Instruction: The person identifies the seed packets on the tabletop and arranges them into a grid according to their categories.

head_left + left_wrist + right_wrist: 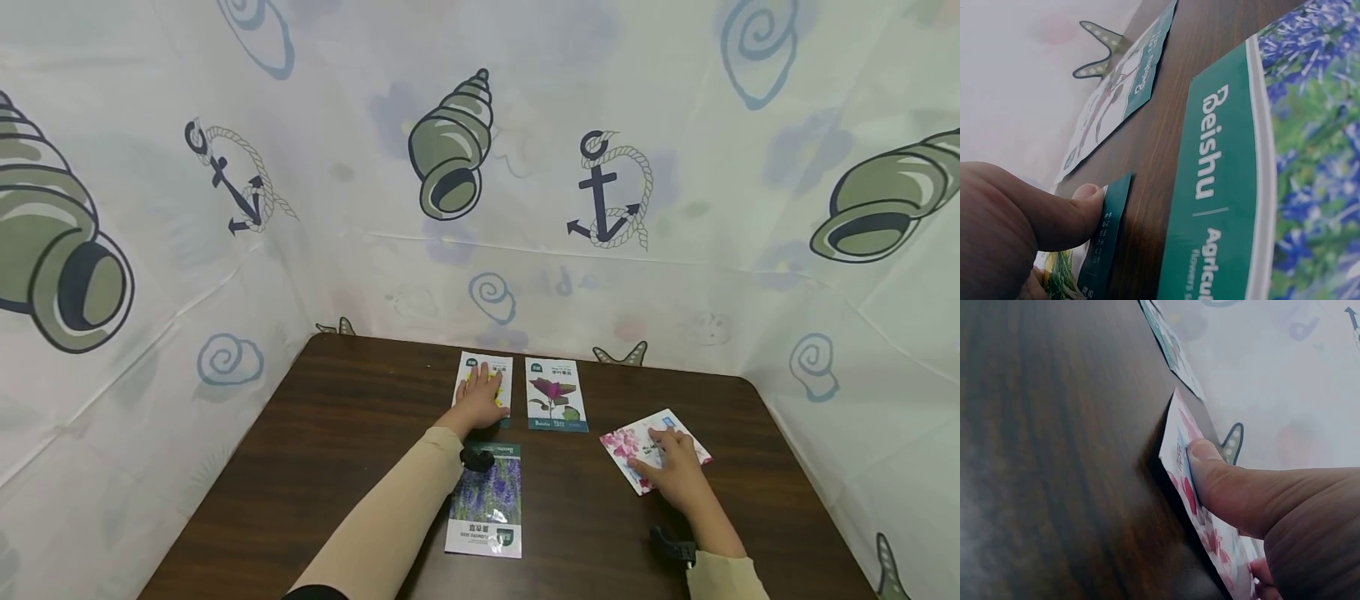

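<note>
My left hand (478,406) rests with spread fingers on a seed packet (505,379) with yellow flowers at the back of the table. In the left wrist view its thumb (1088,206) lies along that packet's green edge. My right hand (679,473) holds a white packet with pink flowers (624,442), tilted at the right. The right wrist view shows the thumb (1216,469) on this packet's face, fingertips by its lower end, and a dark shadow under its near edge. Part of each packet is hidden by the hand.
A packet with a dark pink flower (555,396) lies right of the left hand. Nearer, under the left wrist, lies a purple-flower packet (487,500), upside down to the head view. The brown table (330,433) meets patterned cloth walls (525,283).
</note>
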